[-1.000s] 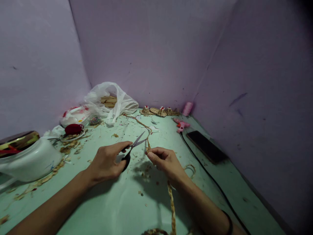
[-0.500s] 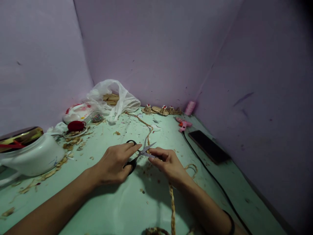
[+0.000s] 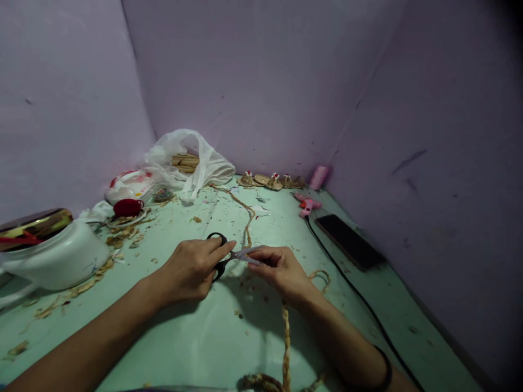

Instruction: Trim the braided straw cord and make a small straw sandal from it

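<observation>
Left hand [image 3: 192, 269] closed around the black-handled metal scissors [image 3: 233, 255], fingers at the loops. Blades parted, tips right at the other hand's fingertips. Right hand [image 3: 288, 272] has thumb and fingers together, pinching the thin tan braided fiber cord [image 3: 250, 218]; exact contact point partly hidden by blades and fingers. Cord runs from near the white plastic bag [image 3: 212, 169] down the pale green tabletop [image 3: 196, 348] to the pinch. A thicker tan braid [image 3: 286, 337] lies below the right hand; can't tell if it's the same piece.

For good handling: pinch should be firm, cord lightly taut, blades square across it, and the strand deep between them rather than at the tips. Main risk looks like fingertips, very close to the edges; backing them off a little would be safer. A loose pinch could let strands splay.

Pink glue gun [image 3: 309, 206] with black cable [image 3: 359, 296] beside a dark phone [image 3: 349, 242]; pink thread spool [image 3: 319, 177] and small woven tan pieces [image 3: 269, 182] at the back wall. White glossy vessel [image 3: 69, 261] at left has blue marks [image 3: 90, 265], illegible. No brand, label or writing readable anywhere.
</observation>
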`<state>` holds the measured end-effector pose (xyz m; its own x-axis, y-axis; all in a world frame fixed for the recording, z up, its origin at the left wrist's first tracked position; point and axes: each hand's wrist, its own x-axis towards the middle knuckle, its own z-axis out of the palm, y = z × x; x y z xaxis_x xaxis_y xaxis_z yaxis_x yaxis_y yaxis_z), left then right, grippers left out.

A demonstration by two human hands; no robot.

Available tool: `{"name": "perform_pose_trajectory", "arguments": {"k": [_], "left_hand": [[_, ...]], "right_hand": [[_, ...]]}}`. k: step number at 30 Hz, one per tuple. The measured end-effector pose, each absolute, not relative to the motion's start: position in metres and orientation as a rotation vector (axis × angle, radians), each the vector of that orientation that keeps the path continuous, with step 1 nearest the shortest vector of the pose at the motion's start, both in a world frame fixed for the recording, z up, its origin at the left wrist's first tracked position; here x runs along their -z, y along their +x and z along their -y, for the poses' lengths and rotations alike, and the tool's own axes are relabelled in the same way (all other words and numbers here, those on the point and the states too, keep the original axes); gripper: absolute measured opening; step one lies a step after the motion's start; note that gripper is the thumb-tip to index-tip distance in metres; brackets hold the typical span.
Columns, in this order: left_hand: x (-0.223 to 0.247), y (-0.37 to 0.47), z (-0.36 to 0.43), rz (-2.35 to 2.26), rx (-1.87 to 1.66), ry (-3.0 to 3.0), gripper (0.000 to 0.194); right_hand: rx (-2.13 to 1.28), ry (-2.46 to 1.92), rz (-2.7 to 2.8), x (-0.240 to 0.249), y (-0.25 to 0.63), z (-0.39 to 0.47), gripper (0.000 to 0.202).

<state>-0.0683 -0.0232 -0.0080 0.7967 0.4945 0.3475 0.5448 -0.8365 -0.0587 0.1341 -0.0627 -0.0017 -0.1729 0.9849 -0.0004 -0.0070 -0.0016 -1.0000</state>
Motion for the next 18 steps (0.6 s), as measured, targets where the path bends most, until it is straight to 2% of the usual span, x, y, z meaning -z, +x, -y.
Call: {"name": "perform_pose_trajectory", "arguments": {"k": [11,18], "left_hand": [[0.0048,-0.0715,0.0208,0.820,0.333,-2.904,0.056],[0.0030,-0.0785,0.0135,1.009,0.765,-3.027,0.051]], "right_hand": [[-1.374,-1.152,1.317,0.0040,0.1348,0.0621,0.022],[-1.410,-1.204,1.101,0.0012,0.1346,0.0610,0.021]]}}
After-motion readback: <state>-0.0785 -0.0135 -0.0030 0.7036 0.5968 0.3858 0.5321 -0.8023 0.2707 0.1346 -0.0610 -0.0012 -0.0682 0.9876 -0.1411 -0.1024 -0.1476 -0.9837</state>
